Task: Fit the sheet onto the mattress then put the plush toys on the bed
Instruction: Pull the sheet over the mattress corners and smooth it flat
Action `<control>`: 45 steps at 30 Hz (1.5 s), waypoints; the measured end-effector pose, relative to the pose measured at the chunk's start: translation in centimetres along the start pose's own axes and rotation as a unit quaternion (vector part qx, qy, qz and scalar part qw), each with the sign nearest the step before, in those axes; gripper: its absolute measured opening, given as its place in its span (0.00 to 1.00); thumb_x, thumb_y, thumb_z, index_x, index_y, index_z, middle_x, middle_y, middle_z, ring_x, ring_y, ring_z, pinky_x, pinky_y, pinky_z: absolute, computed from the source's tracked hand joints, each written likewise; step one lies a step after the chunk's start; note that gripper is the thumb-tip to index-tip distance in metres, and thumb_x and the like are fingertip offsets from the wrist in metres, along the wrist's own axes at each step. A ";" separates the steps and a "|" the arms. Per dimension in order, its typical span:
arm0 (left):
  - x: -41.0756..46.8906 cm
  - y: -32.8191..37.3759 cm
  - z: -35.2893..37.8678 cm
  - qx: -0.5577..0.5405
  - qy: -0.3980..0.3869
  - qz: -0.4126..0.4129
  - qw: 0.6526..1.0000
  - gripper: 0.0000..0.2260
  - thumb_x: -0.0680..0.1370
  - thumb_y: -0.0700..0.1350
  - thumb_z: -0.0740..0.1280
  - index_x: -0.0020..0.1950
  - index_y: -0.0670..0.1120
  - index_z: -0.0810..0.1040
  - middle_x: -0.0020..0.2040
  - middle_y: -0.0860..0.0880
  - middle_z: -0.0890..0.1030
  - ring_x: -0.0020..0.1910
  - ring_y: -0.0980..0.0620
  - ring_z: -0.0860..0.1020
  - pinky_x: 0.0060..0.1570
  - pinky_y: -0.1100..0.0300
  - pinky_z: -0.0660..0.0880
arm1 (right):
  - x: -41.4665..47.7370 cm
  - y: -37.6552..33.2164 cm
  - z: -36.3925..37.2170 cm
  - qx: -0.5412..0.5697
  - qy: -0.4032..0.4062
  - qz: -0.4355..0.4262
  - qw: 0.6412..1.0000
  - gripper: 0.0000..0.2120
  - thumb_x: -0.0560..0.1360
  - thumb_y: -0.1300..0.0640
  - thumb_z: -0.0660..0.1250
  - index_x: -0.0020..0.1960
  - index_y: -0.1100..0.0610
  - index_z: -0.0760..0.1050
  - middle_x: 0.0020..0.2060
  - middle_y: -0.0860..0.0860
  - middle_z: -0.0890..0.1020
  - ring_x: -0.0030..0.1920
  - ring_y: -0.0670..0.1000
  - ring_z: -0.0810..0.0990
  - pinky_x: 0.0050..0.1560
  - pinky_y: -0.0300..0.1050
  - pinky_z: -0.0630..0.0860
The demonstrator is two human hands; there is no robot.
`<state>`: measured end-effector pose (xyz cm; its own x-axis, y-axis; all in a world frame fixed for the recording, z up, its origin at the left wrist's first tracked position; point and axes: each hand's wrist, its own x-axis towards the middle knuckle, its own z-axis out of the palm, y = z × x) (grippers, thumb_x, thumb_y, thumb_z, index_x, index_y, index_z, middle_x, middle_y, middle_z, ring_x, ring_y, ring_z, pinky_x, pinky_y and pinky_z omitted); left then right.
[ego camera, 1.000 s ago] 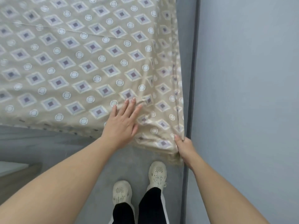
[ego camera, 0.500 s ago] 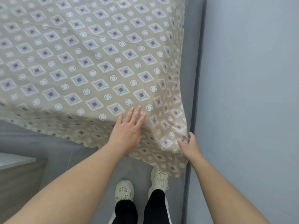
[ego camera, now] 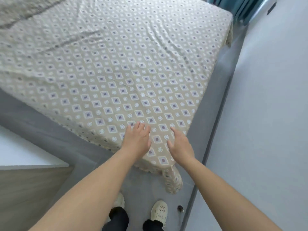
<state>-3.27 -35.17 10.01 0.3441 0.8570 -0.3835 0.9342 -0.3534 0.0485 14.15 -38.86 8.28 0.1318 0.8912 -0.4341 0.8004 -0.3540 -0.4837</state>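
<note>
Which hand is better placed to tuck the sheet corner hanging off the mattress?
Probably the right hand: it rests flat nearest the hanging corner; the left hand lies flat farther from it.

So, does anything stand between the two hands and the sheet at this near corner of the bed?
Nothing visible does. The left hand and the right hand rest open on the sheet beside its near corner, which hangs loose over the grey bed frame.
</note>
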 end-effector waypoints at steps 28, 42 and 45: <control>6.1 -54.4 -9.0 -0.158 0.000 -0.316 0.936 0.17 0.81 0.47 0.52 0.68 0.45 0.68 0.64 0.45 0.74 0.60 0.46 0.73 0.56 0.51 0.70 | 23.3 -52.3 9.3 -0.317 -0.122 -0.300 0.891 0.23 0.82 0.53 0.55 0.75 0.51 0.57 0.73 0.51 0.64 0.71 0.55 0.64 0.67 0.53 0.66; 13.0 -63.9 31.1 -0.636 0.007 -0.576 0.513 0.15 0.83 0.45 0.53 0.65 0.41 0.72 0.63 0.42 0.76 0.58 0.44 0.74 0.49 0.60 0.66 | 38.3 -66.7 50.8 -0.480 -0.169 -0.637 0.580 0.20 0.78 0.60 0.57 0.69 0.54 0.67 0.72 0.54 0.62 0.77 0.55 0.50 0.75 0.64 0.42; 16.4 -66.0 33.8 -0.736 0.114 -0.551 0.376 0.18 0.82 0.43 0.57 0.72 0.42 0.65 0.64 0.47 0.74 0.58 0.48 0.75 0.42 0.67 0.67 | 39.1 -69.5 55.5 -0.600 -0.106 -0.658 0.442 0.19 0.77 0.57 0.60 0.67 0.54 0.69 0.66 0.55 0.70 0.73 0.59 0.60 0.72 0.70 0.37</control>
<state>-62.42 -10.48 -30.70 -0.4865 0.2475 -0.8379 -0.4975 0.7099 0.4985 -68.78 4.84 -17.27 -0.8659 0.0088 -0.5001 -0.1477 0.9508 0.2724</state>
